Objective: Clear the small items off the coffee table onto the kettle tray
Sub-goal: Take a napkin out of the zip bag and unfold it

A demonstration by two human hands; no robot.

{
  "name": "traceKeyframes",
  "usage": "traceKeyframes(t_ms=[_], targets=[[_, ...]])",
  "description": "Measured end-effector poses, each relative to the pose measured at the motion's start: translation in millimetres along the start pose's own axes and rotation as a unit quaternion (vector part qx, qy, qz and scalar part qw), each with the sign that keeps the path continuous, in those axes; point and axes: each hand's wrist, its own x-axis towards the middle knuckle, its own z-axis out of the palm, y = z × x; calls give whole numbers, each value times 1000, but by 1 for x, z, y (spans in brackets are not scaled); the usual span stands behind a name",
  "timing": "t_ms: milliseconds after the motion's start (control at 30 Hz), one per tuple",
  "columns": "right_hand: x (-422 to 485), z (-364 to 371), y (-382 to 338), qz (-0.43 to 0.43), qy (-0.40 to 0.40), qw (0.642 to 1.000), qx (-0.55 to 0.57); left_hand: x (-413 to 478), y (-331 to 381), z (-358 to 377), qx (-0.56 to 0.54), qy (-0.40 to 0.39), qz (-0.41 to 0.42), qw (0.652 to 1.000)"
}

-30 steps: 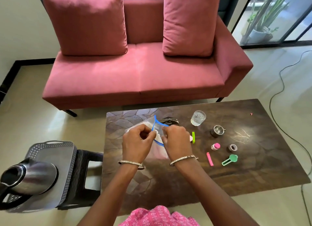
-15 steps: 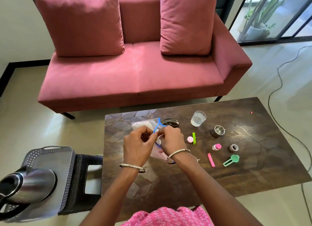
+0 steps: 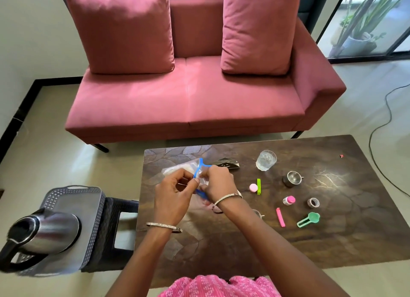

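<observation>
Two pinches, left hand [image 3: 172,197], right hand [image 3: 218,183], bag [image 3: 176,170] (seemingly)

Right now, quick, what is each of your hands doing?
Left hand: closed, pinching the clear bag by its blue edge.
Right hand: closed, pinching the same bag.

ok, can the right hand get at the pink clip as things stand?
Probably not yet: the right hand and the left hand both pinch the blue-sealed bag. The way itself looks free: the pink clip lies on bare coffee table just right of that forearm, uncovered.
</observation>
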Motion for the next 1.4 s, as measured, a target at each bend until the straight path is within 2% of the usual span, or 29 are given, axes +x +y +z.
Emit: traceKeyframes(t_ms=[333,600,700,867,1000,1167,1400], targets=[[-8,5,-1,-5,39,998,-45,-10,-9,-3,18,30,-16,999],[-22,0,-1,-92,74,988,-102,-11,-15,8,15,50,-77,996],[-28,-7,0,-124,93,982,-109,-9,-19,11,-25,52,-102,993],[-42,-18,7,-182,196,963,-30,-7,-23,16,-64,54,-137,987],[-44,-34,17,-228,187,955,38,-6,-27,16,-90,60,-169,980],[-47,-50,33,-199,192,945,176,1,-34,20,-106,68,-206,970],[-51,-66,55,-167,309,898,266,0,-43,25,-127,68,-226,963]])
